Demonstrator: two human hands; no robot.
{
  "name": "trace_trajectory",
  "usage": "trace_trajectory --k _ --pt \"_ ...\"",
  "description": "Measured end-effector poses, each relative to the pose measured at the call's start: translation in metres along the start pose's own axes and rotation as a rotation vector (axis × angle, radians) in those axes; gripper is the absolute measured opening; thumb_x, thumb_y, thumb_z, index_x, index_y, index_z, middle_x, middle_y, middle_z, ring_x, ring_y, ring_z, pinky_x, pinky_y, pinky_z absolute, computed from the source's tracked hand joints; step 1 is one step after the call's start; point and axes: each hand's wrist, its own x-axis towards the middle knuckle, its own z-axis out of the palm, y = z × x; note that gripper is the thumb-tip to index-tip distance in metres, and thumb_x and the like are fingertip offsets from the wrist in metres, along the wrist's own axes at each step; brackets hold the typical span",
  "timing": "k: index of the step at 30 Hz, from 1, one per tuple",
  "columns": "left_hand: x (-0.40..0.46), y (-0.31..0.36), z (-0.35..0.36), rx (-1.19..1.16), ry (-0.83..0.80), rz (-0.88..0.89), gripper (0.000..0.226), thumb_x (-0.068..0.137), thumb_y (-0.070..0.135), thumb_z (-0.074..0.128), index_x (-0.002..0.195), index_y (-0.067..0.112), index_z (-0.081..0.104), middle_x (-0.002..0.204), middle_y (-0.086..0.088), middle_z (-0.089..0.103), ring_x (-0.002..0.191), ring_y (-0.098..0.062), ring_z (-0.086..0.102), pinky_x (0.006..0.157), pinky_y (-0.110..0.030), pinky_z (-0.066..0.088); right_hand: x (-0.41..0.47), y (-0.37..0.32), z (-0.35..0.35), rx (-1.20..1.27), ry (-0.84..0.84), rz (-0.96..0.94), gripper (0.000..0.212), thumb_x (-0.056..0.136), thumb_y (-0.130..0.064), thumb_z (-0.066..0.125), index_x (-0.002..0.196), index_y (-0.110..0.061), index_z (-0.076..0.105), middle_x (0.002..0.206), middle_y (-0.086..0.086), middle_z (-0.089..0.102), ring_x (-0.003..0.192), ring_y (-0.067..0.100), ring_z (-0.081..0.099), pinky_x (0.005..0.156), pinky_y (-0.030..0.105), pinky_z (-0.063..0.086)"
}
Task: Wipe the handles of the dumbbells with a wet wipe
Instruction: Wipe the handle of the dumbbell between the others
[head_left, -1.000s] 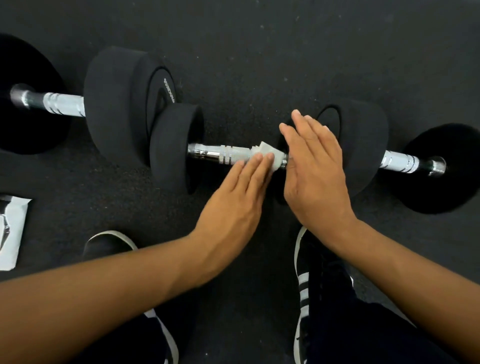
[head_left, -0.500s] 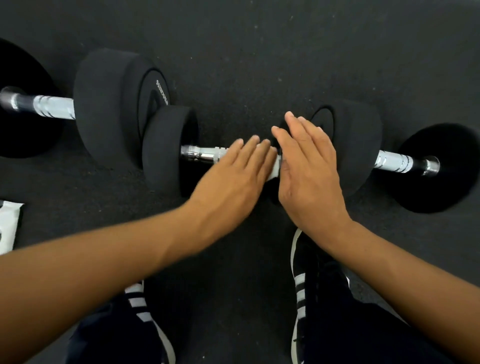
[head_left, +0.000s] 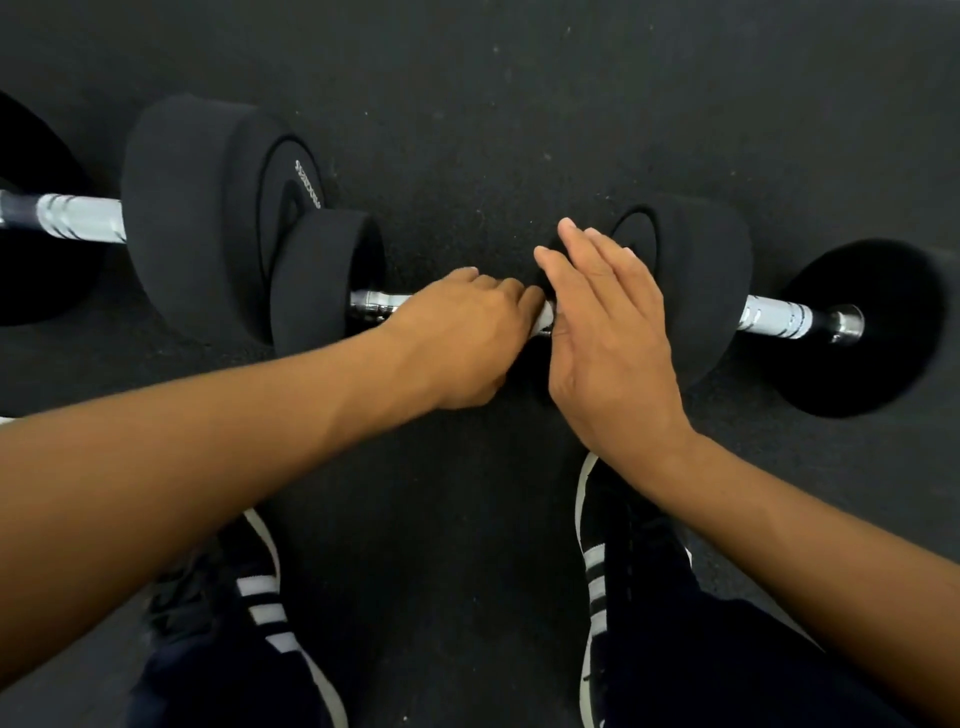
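Observation:
Three black dumbbells lie in a row on the dark floor. The middle dumbbell has a chrome handle (head_left: 375, 305) between its left head (head_left: 317, 283) and a right head hidden under my hands. My left hand (head_left: 457, 338) curls over this handle and grips a white wet wipe (head_left: 544, 321), of which only a sliver shows. My right hand (head_left: 608, 332) lies flat with straight fingers against the middle dumbbell's right head, next to the wipe. The left dumbbell (head_left: 197, 208) shows a chrome handle (head_left: 78, 218). The right dumbbell (head_left: 696, 270) shows a chrome handle (head_left: 776, 317).
Dark rubber floor (head_left: 519, 104) lies all around. My two black shoes with white stripes, the left shoe (head_left: 260, 597) and the right shoe (head_left: 602, 561), stand just below the dumbbells. A white edge of a packet (head_left: 4, 420) shows at the left border.
My left hand slid onto the handle and its fingers curled over the wipe, which is now almost hidden. My right hand stayed flat against the head. The view drifted slightly.

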Motion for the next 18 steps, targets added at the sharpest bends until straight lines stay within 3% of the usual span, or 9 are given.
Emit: trace_trajectory --k 3,5,8,14,16,18 --pt "-0.012 0.014 0.016 0.093 0.045 -0.02 0.081 0.099 0.032 0.054 0.161 0.003 0.011 0.166 -0.02 0.022 0.155 -0.034 0.022 0.127 -0.046 0.017 -0.002 -0.001 0.0 -0.012 0.017 -0.01 0.042 0.102 -0.01 0.043 0.14 0.0 0.057 0.152 0.018 0.05 0.145 0.033 0.043 0.12 0.05 0.033" --pt "-0.025 0.026 0.031 0.121 0.115 -0.028 0.077 0.102 0.029 0.04 0.16 -0.001 0.0 0.169 -0.025 0.003 0.157 -0.039 0.003 0.128 -0.05 0.009 -0.003 -0.001 0.0 -0.022 0.023 -0.011 0.041 0.103 -0.011 0.043 0.139 0.0 0.058 0.151 0.019 0.051 0.145 0.033 0.044 0.119 0.051 0.035" --pt "-0.037 0.034 0.045 0.144 0.169 -0.001 0.076 0.099 0.029 0.029 0.158 -0.004 -0.007 0.166 -0.028 -0.009 0.155 -0.043 -0.008 0.128 -0.054 0.003 -0.002 -0.001 -0.001 -0.023 0.01 -0.022 0.042 0.102 -0.012 0.041 0.139 0.0 0.058 0.152 0.019 0.051 0.145 0.033 0.043 0.119 0.051 0.034" --pt "-0.036 0.024 0.047 0.169 0.196 0.022 0.067 0.1 0.021 0.015 0.159 -0.005 -0.004 0.167 -0.028 0.001 0.156 -0.042 0.003 0.128 -0.052 0.006 0.0 0.0 -0.001 -0.029 0.003 -0.015 0.042 0.103 -0.011 0.042 0.141 -0.001 0.057 0.153 0.018 0.05 0.146 0.032 0.042 0.12 0.049 0.033" --pt "-0.028 0.02 0.036 0.114 0.193 -0.025 0.068 0.1 0.023 0.029 0.16 -0.003 0.01 0.163 -0.028 0.024 0.152 -0.042 0.024 0.128 -0.05 0.013 0.001 0.0 0.0 -0.022 0.008 -0.011 0.043 0.102 -0.01 0.04 0.14 -0.001 0.057 0.152 0.018 0.051 0.145 0.033 0.043 0.12 0.05 0.034" --pt "-0.018 0.011 0.022 0.007 0.186 -0.066 0.063 0.097 0.026 0.049 0.154 0.003 0.032 0.146 -0.017 0.048 0.134 -0.034 0.048 0.122 -0.046 0.028 0.0 0.0 -0.001 -0.015 0.004 -0.006 0.043 0.101 -0.008 0.04 0.14 -0.001 0.057 0.152 0.019 0.051 0.145 0.033 0.043 0.12 0.049 0.033"
